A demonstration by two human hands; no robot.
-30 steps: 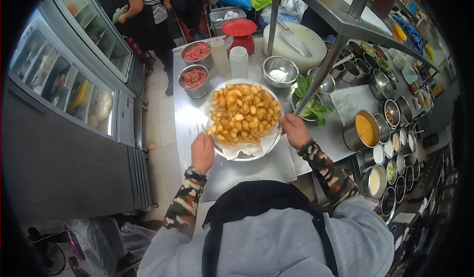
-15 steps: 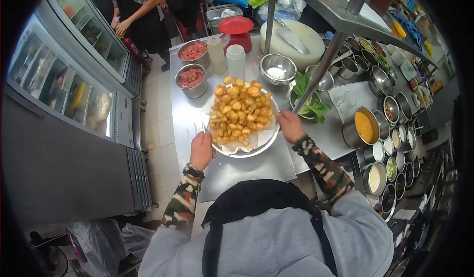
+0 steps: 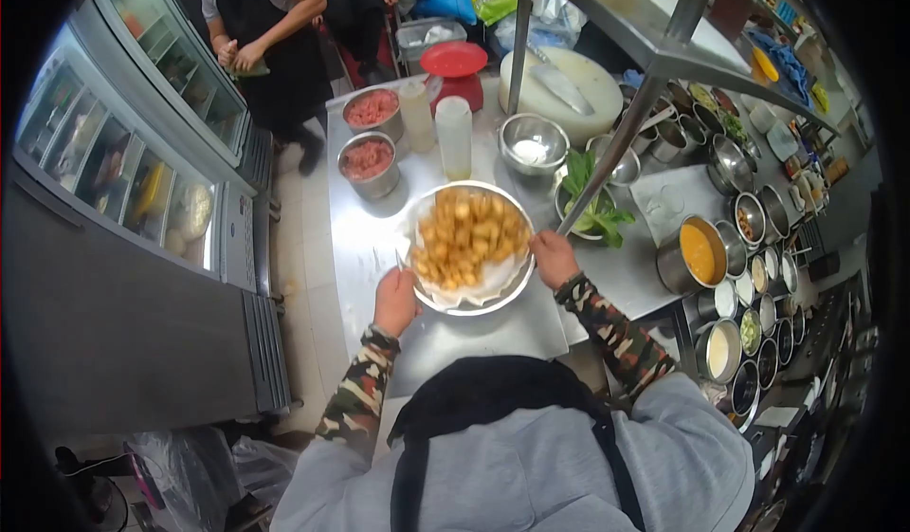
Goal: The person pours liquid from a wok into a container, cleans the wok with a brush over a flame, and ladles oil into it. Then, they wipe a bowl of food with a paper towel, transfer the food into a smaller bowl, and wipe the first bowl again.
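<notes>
A wide metal bowl [image 3: 474, 310] is held between my two hands over the steel table. White paper [image 3: 504, 274] lines it, and golden fried chunks [image 3: 466, 229] are heaped inside, slightly blurred. My left hand [image 3: 396, 302] is closed on the near-left rim, and a thin metallic bit sticks up beside its fingers. On the opposite side, my right hand [image 3: 555, 258] grips the rim with its fingers partly hidden. A squeeze bottle [image 3: 455, 134] stands just beyond the bowl. The bowl of green leaves [image 3: 590, 208] is close to my right hand.
Two pots of raw meat [image 3: 370, 162] stand back left, near a red scale [image 3: 457, 69]. Stacked bowls [image 3: 534, 141] and a cleaver [image 3: 561, 86] on a round board are behind. A slanted shelf post [image 3: 621, 138] rises near my right hand. A co-worker [image 3: 270, 44] stands by the fridges.
The fried chunks, piled high and spread upward before, now sit lower in the bowl, baring its far rim and more paper. The co-worker has shifted closer to the table.
</notes>
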